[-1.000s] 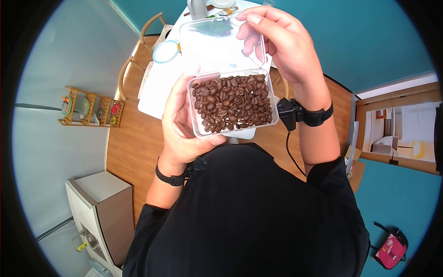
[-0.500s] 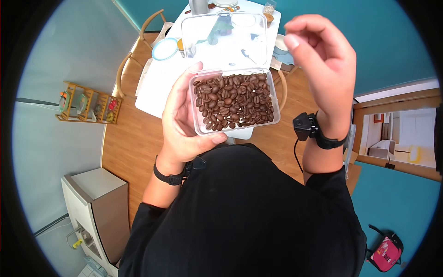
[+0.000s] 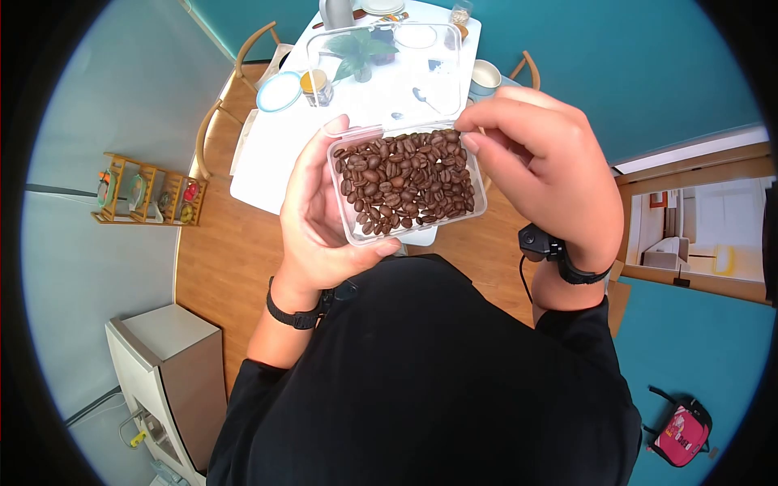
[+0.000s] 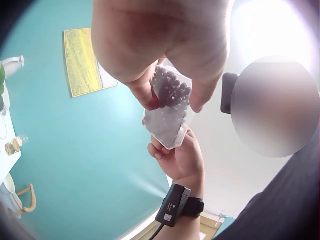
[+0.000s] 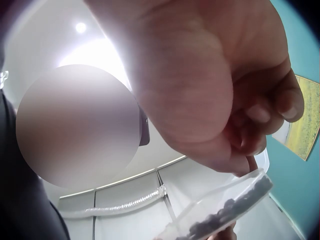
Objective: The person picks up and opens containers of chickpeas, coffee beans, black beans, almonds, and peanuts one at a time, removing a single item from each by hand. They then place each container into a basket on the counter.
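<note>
A clear plastic box (image 3: 480,198) of dark roasted coffee beans (image 3: 405,176) is held up in front of my chest. Its hinged lid (image 3: 459,69) stands raised at the far side, with the table showing through it. My left hand (image 3: 306,231) grips the box from the left, thumb along the near edge; the left wrist view shows this hand's fingers around the box (image 4: 165,125). At the far right corner, my right hand (image 3: 551,154) pinches the rim between thumb and index fingertip. Its other fingers are curled in the right wrist view.
Beyond the box stands a white table (image 3: 267,162) with a yellow-lidded jar (image 3: 316,87), a round blue-rimmed lid (image 3: 279,91), a spoon and a plant. Wooden chairs (image 3: 212,146) flank it. A white bowl (image 3: 485,75) is at the right; a wooden rack (image 3: 154,190) is far left.
My right hand left the raised lid, swung out to the right, then came back down to the box's far right corner. The left hand keeps holding the box in nearly the same place.
</note>
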Demonstrator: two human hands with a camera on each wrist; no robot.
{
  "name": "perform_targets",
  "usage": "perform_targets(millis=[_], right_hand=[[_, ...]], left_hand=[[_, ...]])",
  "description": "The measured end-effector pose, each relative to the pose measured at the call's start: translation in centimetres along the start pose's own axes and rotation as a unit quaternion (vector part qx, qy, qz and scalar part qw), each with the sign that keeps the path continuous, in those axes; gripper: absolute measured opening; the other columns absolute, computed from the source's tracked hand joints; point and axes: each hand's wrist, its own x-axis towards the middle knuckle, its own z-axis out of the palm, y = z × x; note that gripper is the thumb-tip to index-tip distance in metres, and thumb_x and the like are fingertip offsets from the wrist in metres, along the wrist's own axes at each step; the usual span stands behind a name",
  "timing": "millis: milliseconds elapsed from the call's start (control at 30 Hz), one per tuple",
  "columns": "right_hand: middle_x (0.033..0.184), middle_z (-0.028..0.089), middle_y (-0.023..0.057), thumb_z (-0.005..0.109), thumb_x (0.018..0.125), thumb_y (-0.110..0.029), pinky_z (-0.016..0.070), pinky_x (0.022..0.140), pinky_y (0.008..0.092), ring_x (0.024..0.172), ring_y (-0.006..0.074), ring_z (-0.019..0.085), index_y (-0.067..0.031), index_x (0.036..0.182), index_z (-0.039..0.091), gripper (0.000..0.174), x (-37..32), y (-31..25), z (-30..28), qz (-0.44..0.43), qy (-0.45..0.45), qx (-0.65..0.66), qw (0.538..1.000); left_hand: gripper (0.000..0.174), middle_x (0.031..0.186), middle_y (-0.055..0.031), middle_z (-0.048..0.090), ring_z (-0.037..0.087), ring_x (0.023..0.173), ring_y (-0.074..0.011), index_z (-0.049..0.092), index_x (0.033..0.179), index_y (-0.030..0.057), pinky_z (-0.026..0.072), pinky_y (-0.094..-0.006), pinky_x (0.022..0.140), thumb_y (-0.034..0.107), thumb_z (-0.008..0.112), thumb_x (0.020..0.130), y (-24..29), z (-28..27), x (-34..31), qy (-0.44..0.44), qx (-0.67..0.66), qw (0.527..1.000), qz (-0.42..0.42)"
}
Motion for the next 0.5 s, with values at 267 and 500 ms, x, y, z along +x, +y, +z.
perform_targets(millis=[267,500], right_hand=[[0.076,0.06,0.0119,0.069,0.084,-0.001,0.0476,0.061,0.0372,0.068,0.0322,0.059,-0.001,0.095,0.068,0.012,0.1,-2.0,0.7,0.022,-0.024,-0.147,0.989],[0.077,0.061,0.0121,0.071,0.082,-0.002,0.0492,0.062,0.0387,0.071,0.0327,0.062,-0.0014,0.094,0.067,0.013,0.4,-2.1,0.9,0.016,-0.055,-0.136,0.989]], left_hand=[[0.115,0.15,-0.0234,0.042,0.05,0.136,-0.0298,0.018,0.156,-0.0029,0.0446,-0.0442,0.112,0.002,0.089,0.067,0.0,0.1,-0.2,-0.003,0.014,1.0,0.007],[0.115,0.15,-0.0231,0.042,0.049,0.136,-0.0298,0.018,0.156,-0.0023,0.0438,-0.0441,0.113,0.002,0.089,0.066,0.1,-0.4,-0.6,-0.008,0.023,1.0,0.017]])
